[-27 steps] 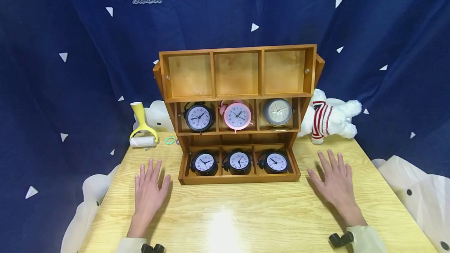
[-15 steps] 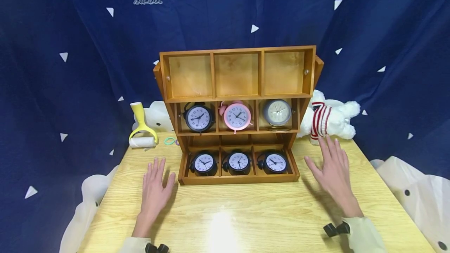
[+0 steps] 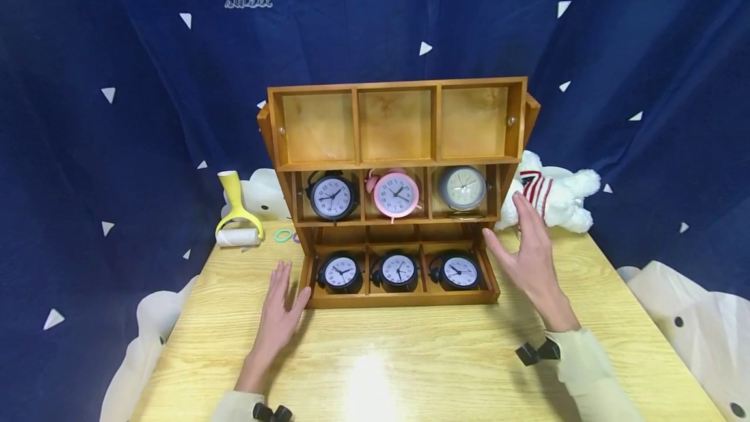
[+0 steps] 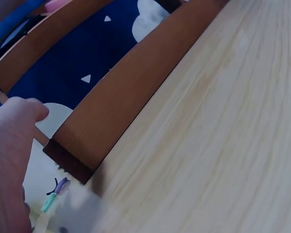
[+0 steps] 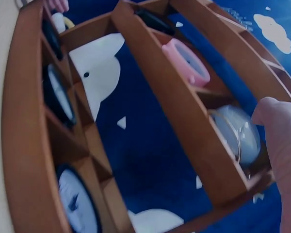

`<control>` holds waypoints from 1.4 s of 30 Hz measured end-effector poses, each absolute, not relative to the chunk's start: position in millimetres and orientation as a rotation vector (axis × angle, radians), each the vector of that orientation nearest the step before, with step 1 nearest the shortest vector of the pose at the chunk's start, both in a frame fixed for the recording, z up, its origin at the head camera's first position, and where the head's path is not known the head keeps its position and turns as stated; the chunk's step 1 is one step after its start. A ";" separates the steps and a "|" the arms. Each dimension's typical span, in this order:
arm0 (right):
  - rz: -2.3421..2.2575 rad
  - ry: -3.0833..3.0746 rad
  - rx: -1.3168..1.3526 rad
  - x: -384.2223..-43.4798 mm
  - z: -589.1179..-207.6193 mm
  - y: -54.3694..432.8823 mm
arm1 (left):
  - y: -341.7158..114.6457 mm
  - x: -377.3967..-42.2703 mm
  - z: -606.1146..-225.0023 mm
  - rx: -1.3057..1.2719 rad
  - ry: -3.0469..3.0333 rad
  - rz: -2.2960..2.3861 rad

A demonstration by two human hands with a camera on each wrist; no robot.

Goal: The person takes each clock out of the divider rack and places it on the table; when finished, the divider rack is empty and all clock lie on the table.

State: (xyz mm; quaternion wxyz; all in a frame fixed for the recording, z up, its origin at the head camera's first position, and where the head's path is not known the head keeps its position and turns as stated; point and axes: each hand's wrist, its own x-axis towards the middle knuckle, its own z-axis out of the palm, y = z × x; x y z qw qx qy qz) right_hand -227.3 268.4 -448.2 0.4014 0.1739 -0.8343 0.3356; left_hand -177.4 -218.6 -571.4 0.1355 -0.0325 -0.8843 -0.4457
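A brown wooden three-tier shelf (image 3: 398, 165) stands in the middle of the table. Its middle tier holds a black alarm clock (image 3: 331, 196), a pink alarm clock (image 3: 396, 194) and a grey round clock (image 3: 463, 187). Three black alarm clocks, the middle one (image 3: 398, 269) among them, sit in the bottom tier. My left hand (image 3: 278, 321), fingers extended, is beside the shelf's lower left corner; contact cannot be told. Fingers also extended, my right hand (image 3: 530, 266) is by the shelf's right side, near the grey clock in the right wrist view. Neither hand holds anything.
Left of the shelf lie a yellow-handled lint roller (image 3: 237, 217) and a green hair tie (image 3: 283, 235). A white plush toy (image 3: 556, 197) in a striped top lies behind the right hand. A dark blue curtain (image 3: 375, 25) hangs behind the light wooden table (image 3: 410, 357).
Both hands have moved inward toward the shelf's sides. The right hand has also risen forward, beside the shelf. Shelf and clocks stay in place.
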 end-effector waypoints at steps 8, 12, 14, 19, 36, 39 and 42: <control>0.864 -2.036 0.505 -250.5 -428.4 240.3 | -207.0 -182.4 -578.5 -0.040 -2.448 -1.586; 0.880 -2.077 0.477 -260.7 -423.4 233.3 | -205.4 -182.7 -583.1 -0.018 -2.359 -1.729; 0.875 -2.102 0.467 -264.7 -421.6 230.6 | -205.2 -182.6 -585.1 -0.031 -2.325 -1.773; 0.855 -2.152 0.433 -270.9 -417.6 223.6 | -205.3 -182.7 -587.5 -0.067 -2.320 -1.769; 0.785 -2.284 0.284 -274.6 -408.0 205.7 | -204.7 -183.4 -589.5 -0.049 -2.279 -1.729; 0.783 -2.302 0.266 -274.4 -408.2 205.0 | -204.8 -183.6 -588.7 -0.043 -2.290 -1.750; 0.792 -2.304 0.253 -275.2 -410.2 204.3 | -205.7 -184.0 -587.5 -0.035 -2.295 -1.769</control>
